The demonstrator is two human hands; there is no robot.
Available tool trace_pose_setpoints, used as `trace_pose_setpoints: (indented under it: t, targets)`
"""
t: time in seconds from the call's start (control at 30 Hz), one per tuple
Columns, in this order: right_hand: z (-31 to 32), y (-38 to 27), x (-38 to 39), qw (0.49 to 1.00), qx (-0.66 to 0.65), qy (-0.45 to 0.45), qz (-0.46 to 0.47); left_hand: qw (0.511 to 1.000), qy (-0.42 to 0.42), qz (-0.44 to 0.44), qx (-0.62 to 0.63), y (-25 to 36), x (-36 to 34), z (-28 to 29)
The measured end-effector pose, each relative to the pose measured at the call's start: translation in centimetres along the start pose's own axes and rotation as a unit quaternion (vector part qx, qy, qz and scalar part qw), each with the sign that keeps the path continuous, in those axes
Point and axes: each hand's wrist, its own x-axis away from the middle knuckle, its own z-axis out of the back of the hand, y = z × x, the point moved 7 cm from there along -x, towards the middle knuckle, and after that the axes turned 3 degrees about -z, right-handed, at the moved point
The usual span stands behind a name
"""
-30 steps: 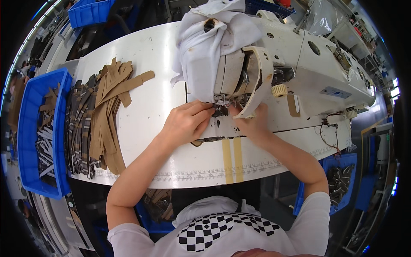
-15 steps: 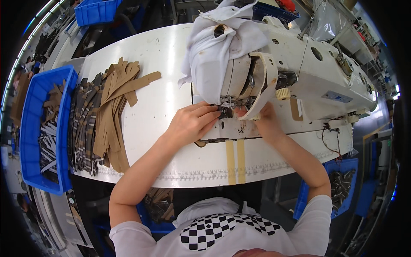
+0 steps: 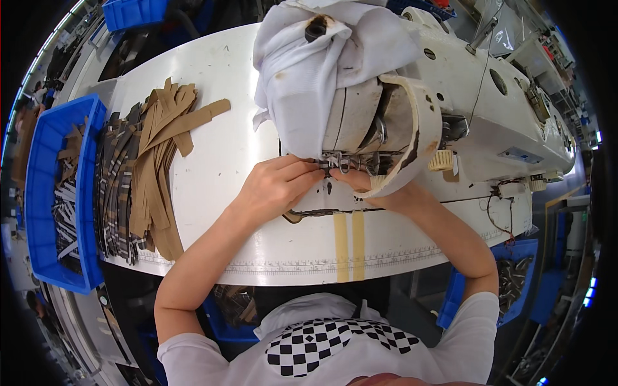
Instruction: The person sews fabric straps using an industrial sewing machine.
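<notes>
A white sewing machine (image 3: 502, 128) stands on the white table, its head partly wrapped in a white cloth (image 3: 296, 96). My left hand (image 3: 273, 188) is closed, its fingertips pinching a small dark fabric piece (image 3: 324, 165) beside the presser foot (image 3: 344, 162). From the other side my right hand (image 3: 393, 198) reaches in under the machine's curved white guard (image 3: 421, 138). Its leading fingertips press together on the right end of the same piece, while the guard hides some of its fingers. Most of the dark piece is covered by fingers and metal parts.
Left on the table lie brown fabric strips (image 3: 151, 193) and dark striped strips (image 3: 116, 186). Next to them is a blue bin (image 3: 87, 193) of more strips. Two yellow tape lines (image 3: 341, 248) cross the ruler near the front edge. Another blue bin (image 3: 518, 296) sits low at right.
My right hand has come left, its fingertips now near my left ones at the presser foot. Less of the dark piece shows. The whole view has shifted slightly, with the machine head appearing larger.
</notes>
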Motion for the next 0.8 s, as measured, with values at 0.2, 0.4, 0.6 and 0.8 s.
trace_pose_setpoints:
  t: [0.2,0.4,0.6,0.8]
  targets:
    - [-0.3,0.8,0.2,0.996,-0.005,-0.074,-0.053,1.0,-0.016,-0.002,0.004,0.1,0.4,-0.1]
    - [-2.9,3.8,3.6,0.963,-0.136,-0.132,-0.193,0.998,-0.034,0.036,0.05,-0.5,0.4,0.2]
    - [-1.9,3.4,2.0,0.981,0.003,-0.118,-0.157,0.998,-0.016,0.038,0.054,-1.2,0.1,0.9]
    - [1.3,-0.6,1.0,0.988,0.09,-0.107,-0.061,0.988,-0.048,0.099,0.108,-2.9,-0.3,0.3]
